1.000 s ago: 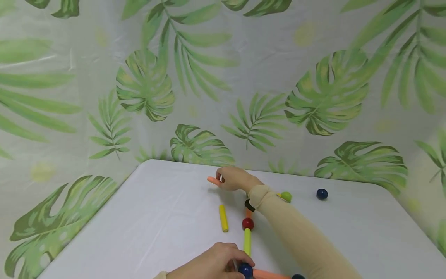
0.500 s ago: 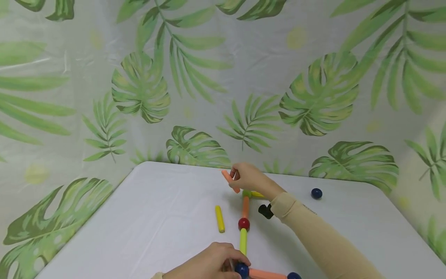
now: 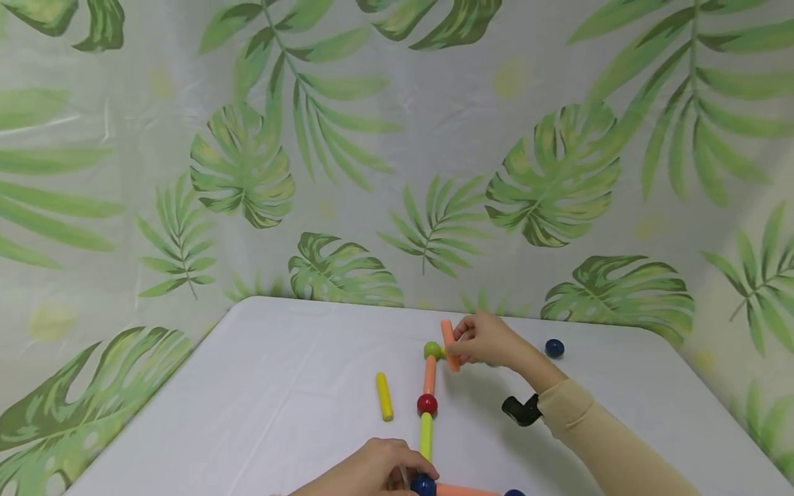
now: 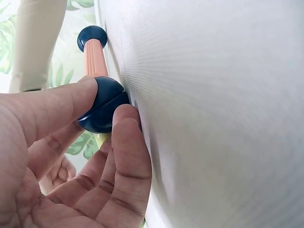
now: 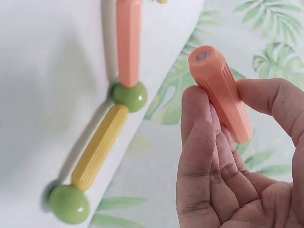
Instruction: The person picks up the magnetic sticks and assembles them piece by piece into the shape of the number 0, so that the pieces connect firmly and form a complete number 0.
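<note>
and here in the head view you've got a white worktop (image 3: 298, 399) with rounded far corners, a leaf-printed backdrop (image 3: 347, 193) rising behind it. the held rod (image 3: 451, 344) is short, straight and salmon, pinched by your right hand (image 3: 486, 339) just beside the green ball (image 3: 432, 350). back toward you from that ball runs a line: salmon rod (image 3: 429, 374), red ball (image 3: 427, 404), lime rod (image 3: 426, 437), then the blue ball (image 3: 424, 486) at your left hand (image 3: 378, 470). a loose yellow rod (image 3: 384, 397) lies to the left of the line, and a lone blue ball (image 3: 555, 348) sits off to the right.

over to the left wrist view, the pale surface fills the right side. your blue ball is glossy and dark with a seam round it, your left thumb on one side and a fingertip on the other, clamped. a ridged salmon connector (image 4: 96, 59) joins it to a second blue ball (image 4: 92, 38).

right wrist view now: white surface left, leaf print right. your held rod is grooved, a greyish disc in its end, gripped between thumb and fingers, well apart from the yellow connector (image 5: 100, 148) and its two green balls.
</note>
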Action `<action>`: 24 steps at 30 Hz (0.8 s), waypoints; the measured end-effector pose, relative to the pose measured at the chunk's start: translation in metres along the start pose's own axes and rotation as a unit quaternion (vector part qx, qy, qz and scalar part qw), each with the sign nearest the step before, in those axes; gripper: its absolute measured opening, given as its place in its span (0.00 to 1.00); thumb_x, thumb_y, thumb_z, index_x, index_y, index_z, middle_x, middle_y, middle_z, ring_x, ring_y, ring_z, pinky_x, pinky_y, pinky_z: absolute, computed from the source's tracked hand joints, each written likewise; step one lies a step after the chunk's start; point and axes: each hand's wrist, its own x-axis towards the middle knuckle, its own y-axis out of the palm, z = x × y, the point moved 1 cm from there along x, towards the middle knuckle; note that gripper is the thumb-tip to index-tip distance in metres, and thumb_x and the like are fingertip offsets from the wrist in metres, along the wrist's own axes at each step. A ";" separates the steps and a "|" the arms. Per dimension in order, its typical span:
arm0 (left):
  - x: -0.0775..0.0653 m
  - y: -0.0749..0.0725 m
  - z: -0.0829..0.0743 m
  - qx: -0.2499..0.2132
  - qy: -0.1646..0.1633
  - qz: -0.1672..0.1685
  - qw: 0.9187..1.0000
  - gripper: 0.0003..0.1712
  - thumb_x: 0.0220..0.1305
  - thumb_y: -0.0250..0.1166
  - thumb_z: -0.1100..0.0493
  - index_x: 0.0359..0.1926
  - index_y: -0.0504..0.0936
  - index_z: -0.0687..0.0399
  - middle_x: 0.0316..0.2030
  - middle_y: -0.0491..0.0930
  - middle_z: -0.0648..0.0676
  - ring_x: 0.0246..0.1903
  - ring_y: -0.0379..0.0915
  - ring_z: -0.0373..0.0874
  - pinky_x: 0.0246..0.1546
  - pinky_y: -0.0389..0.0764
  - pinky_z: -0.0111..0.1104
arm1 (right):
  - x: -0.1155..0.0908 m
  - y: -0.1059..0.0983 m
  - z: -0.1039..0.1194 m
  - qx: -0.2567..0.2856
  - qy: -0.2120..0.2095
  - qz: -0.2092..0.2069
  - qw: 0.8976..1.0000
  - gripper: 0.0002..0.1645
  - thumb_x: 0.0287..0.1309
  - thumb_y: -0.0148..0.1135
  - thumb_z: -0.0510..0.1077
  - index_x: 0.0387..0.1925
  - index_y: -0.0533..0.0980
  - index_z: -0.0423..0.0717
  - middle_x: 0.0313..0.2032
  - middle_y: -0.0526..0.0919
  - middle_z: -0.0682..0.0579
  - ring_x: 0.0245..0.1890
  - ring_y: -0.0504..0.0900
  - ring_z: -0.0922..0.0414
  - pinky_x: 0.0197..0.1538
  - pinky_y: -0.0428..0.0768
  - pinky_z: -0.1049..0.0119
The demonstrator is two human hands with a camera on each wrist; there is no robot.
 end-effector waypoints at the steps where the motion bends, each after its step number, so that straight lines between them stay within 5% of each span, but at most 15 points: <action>1: -0.001 0.000 0.000 0.000 0.002 -0.002 1.000 0.16 0.73 0.71 0.49 0.60 0.87 0.34 0.40 0.80 0.33 0.32 0.80 0.24 0.37 0.83 0.23 | -0.005 -0.002 -0.004 0.008 0.011 0.001 1.000 0.15 0.61 0.75 0.45 0.40 0.79 0.39 0.28 0.88 0.51 0.30 0.89 0.54 0.36 0.86 0.62; 7: -0.005 -0.004 -0.022 -0.030 -0.028 -0.006 0.999 0.16 0.72 0.73 0.53 0.58 0.89 0.39 0.39 0.82 0.37 0.30 0.78 0.26 0.37 0.83 0.22 | -0.027 -0.011 -0.022 0.028 0.039 0.007 0.999 0.16 0.62 0.75 0.47 0.40 0.80 0.39 0.28 0.90 0.52 0.35 0.92 0.51 0.43 0.90 0.57; 11: 0.000 0.000 0.000 -0.045 -0.025 0.000 0.999 0.17 0.70 0.74 0.51 0.58 0.88 0.34 0.39 0.81 0.36 0.29 0.80 0.27 0.37 0.83 0.23 | -0.039 -0.012 -0.036 0.045 0.042 0.025 0.998 0.16 0.63 0.75 0.48 0.40 0.80 0.39 0.28 0.91 0.51 0.34 0.92 0.53 0.44 0.90 0.57; 15: 0.000 0.001 0.005 -0.036 -0.016 0.001 0.999 0.18 0.69 0.75 0.48 0.58 0.88 0.30 0.40 0.80 0.33 0.30 0.80 0.27 0.36 0.84 0.24 | -0.048 -0.009 -0.050 0.063 0.043 0.045 0.996 0.17 0.64 0.74 0.48 0.39 0.80 0.39 0.28 0.91 0.51 0.33 0.91 0.56 0.43 0.90 0.58; 24: -0.011 -0.012 -0.055 -0.027 -0.039 0.004 0.999 0.16 0.74 0.71 0.57 0.60 0.88 0.48 0.40 0.82 0.39 0.31 0.77 0.25 0.38 0.82 0.22 | -0.062 -0.004 -0.064 0.076 0.089 0.062 0.991 0.16 0.65 0.73 0.49 0.40 0.79 0.40 0.28 0.90 0.52 0.30 0.88 0.60 0.36 0.86 0.65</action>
